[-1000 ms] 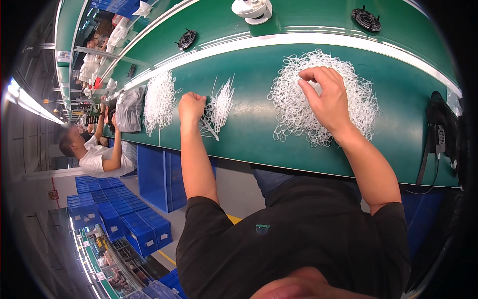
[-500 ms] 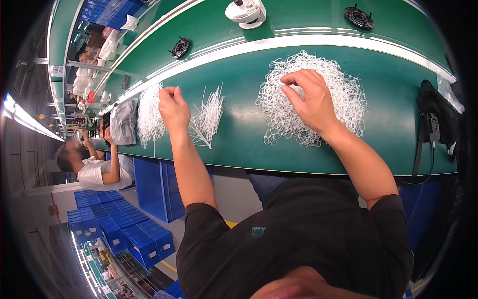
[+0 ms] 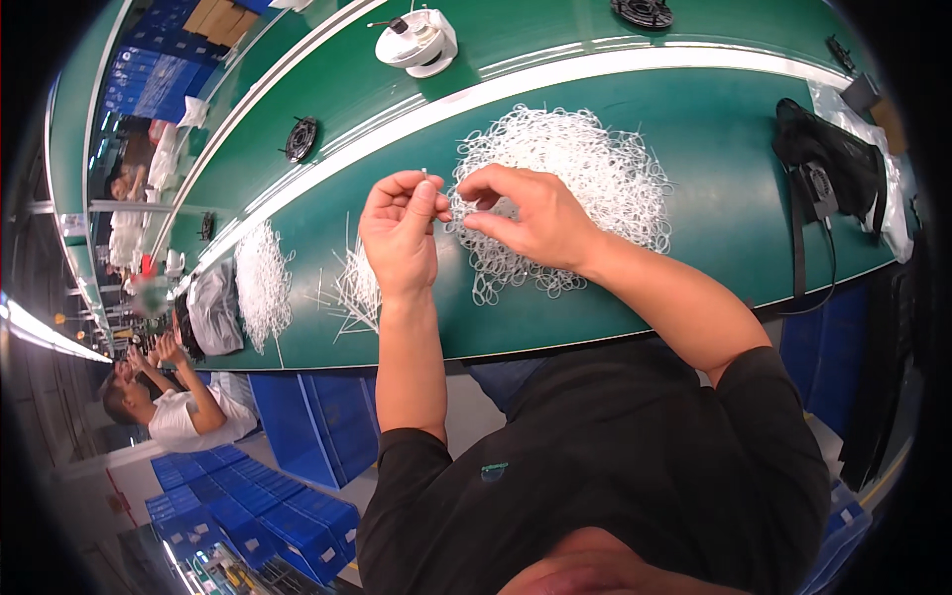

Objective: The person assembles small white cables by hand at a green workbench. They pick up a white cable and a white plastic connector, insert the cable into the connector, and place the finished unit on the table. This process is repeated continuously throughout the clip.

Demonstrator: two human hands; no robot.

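Note:
My left hand (image 3: 402, 233) is raised over the green bench, thumb and fingers pinched. A short white end, seemingly of a cable tie (image 3: 425, 174), pokes up from the pinch; the rest is hidden by the fingers. Close on its right, my right hand (image 3: 540, 220) curves toward it, thumb and index finger apart, with nothing clearly held. Under and behind the right hand spreads a big heap of white looped cable ties (image 3: 595, 169). Straight white cable ties (image 3: 359, 283) lie loosely behind my left wrist, partly covered by it.
Another white pile (image 3: 263, 283) and a grey plastic bag (image 3: 213, 307) lie farther left, near a seated person (image 3: 193, 407). A white device (image 3: 416, 45) and black round parts (image 3: 300, 139) sit beyond the pale strip. A black bag (image 3: 818, 164) is at right; blue bins (image 3: 317, 426) stand below.
My left hand has moved right, away from the straight ties, and now nearly meets my right hand in front of the looped heap. The whole view has shifted and turned.

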